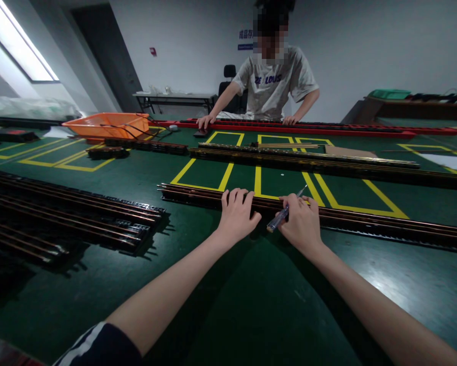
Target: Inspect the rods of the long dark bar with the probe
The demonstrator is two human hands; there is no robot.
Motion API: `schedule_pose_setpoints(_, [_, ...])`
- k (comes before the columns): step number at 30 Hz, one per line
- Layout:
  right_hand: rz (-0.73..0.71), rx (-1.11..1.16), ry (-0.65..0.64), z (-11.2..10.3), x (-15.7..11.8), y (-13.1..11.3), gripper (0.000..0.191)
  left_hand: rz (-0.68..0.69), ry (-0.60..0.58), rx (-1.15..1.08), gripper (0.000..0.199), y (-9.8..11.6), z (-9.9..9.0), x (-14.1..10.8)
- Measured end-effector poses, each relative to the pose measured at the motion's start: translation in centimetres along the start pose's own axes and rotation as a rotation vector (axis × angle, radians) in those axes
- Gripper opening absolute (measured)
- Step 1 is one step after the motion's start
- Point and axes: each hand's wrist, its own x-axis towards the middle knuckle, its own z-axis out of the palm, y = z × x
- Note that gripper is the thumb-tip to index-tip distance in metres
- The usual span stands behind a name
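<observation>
A long black rail with copper-coloured rods (369, 223) runs across the green table in front of me. My left hand (237, 213) rests on the rail left of centre, its fingers spread over the far edge and its thumb apart. Just right of it, my right hand (300, 218) is closed round a screwdriver with a clear handle (277, 219). The screwdriver is tilted, its thin tip pointing up and away to the right. The fingers of my right hand also lie against the rail.
Several similar black rails (117, 218) lie at the left. Beyond my rail are another long rail (308, 161), an orange basket (106, 122) and long red strips (327, 129). A person (270, 86) across the table (136, 305) has both hands near the red strips.
</observation>
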Motion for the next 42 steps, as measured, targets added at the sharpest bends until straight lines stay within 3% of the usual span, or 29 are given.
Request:
schedule_pose_setpoints(11, [0.060, 0.114, 0.019, 0.0, -0.3, 1.4, 0.024, 0.017, 0.011, -0.004, 0.041, -0.1, 0.0, 0.0])
schedule_pose_setpoints(17, [-0.006, 0.111, -0.024, -0.3, -0.1, 0.9, 0.017, 0.013, 0.017, 0.007, 0.040, -0.1, 0.2, 0.0])
schedule_pose_setpoints(27, [0.048, 0.078, -0.064, -0.3, 0.1, 0.2, 0.021, 0.010, 0.005, -0.008, 0.041, -0.1, 0.1, 0.0])
schedule_pose_setpoints(37, [0.099, 0.234, 0.007, 0.0, -0.2, 1.5, 0.021, 0.012, -0.004, 0.003, 0.041, -0.2, 0.1, -0.1])
schedule_pose_setpoints(42, [0.005, 0.190, -0.033, -0.2, -0.1, 1.0, 0.016, 0.014, 0.003, 0.009, 0.041, -0.2, 0.2, 0.0])
